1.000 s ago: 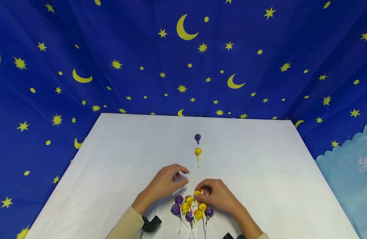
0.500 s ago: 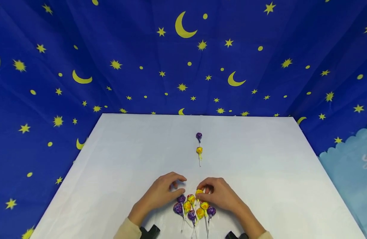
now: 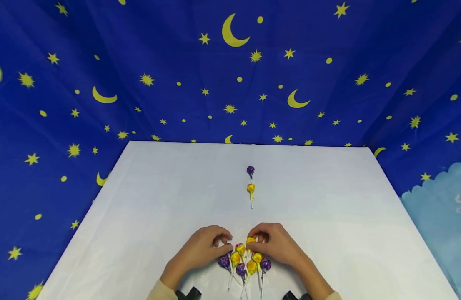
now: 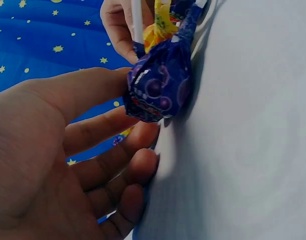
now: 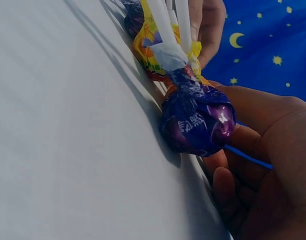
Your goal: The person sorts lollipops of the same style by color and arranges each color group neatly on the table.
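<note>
1. The left hand (image 3: pixel 203 248) is at the left side of a pile of lollipops, its fingers bent and its thumb just above the leftmost purple lollipop (image 3: pixel 224 262). In the left wrist view the thumb tip is hidden behind purple wrapping, so whether this hand pinches anything, I cannot tell.
2. The right hand (image 3: pixel 278 244) pinches the topmost yellow lollipop (image 3: pixel 251 240) between thumb and fingers, at the far edge of the pile.
3. Close below the right hand lies the rightmost purple lollipop (image 3: pixel 265 264), large in the front of the right wrist view.
4. Between the hands the heads crowd together: a red-and-yellow lollipop (image 3: pixel 240 248), a left-hand yellow lollipop (image 3: pixel 235 258), a right-hand yellow lollipop (image 3: pixel 256 257), a lower yellow lollipop (image 3: pixel 251 267) and a middle purple lollipop (image 3: pixel 241 269). Their white sticks point mostly toward the person, some crossing.
5. Well beyond the pile, a far purple lollipop (image 3: pixel 250 170) and a far yellow lollipop (image 3: pixel 251 188) lie in one line, the purple one farther away, both sticks toward the person.
6. Everything rests on a white table (image 3: pixel 170 187); behind it hangs a blue curtain (image 3: pixel 200 62) printed with yellow moons and stars.
</note>
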`<state>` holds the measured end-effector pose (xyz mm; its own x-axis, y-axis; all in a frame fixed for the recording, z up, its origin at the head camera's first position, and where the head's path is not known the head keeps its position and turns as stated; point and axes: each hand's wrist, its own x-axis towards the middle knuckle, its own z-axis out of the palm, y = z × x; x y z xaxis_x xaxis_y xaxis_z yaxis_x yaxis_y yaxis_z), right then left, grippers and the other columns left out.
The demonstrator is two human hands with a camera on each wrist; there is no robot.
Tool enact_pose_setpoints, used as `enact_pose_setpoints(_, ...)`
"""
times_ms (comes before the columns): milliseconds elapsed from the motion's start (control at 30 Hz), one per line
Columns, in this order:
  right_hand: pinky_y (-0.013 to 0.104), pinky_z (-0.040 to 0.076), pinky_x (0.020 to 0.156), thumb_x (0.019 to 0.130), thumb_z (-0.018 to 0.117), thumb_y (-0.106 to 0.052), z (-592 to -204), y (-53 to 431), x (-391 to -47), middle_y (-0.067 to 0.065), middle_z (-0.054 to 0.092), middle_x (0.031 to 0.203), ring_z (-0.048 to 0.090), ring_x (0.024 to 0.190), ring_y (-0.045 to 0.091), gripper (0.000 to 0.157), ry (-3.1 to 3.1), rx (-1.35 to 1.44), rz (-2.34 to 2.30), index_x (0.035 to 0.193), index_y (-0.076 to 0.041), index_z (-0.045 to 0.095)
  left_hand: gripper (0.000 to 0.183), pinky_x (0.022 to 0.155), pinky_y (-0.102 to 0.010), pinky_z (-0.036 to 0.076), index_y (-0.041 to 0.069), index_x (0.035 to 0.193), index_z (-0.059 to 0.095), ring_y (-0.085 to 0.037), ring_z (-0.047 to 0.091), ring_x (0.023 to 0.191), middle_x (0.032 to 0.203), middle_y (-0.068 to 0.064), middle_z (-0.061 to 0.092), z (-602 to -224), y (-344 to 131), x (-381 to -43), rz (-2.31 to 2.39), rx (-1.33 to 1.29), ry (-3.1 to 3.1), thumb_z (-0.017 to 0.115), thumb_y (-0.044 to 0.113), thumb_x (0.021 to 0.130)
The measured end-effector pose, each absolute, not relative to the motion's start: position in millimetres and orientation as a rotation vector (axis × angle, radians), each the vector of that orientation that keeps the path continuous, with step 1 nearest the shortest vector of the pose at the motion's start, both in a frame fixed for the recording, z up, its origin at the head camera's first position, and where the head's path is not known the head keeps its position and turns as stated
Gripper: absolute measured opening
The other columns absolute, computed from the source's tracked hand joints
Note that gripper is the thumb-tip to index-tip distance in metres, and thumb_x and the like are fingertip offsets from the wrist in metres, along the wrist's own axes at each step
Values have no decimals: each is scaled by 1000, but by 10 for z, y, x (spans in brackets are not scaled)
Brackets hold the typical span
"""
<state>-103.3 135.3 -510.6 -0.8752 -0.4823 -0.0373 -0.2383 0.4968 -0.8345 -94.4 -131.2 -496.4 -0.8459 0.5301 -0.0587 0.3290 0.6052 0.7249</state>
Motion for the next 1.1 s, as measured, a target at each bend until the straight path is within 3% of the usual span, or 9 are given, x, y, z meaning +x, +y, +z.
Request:
enact_pose_setpoints(433, 26, 48, 58, 83, 75, -38, -5170, 1322, -980, -12, 62, 78, 57, 64, 7, 22, 2482, -672, -1362, 100, -25, 70, 16, 62, -25, 43, 28, 94, 70, -2, 51, 68, 78, 20, 56, -5011, -1340, -928, 1073, 678, 2536, 69, 44, 87)
enact_pose_setpoints(1100, 27, 47, 56, 84, 75, -36, -5121, 1293, -1003, -11, 61, 75, 55, 62, 8, 20, 2522, -602, -1354, 100, -23, 71, 15, 65, -25, 42, 29, 96, 70, -7, 53, 71, 82, 19, 58, -5020, -1349, -944, 1130, 715, 2544, 70, 40, 86)
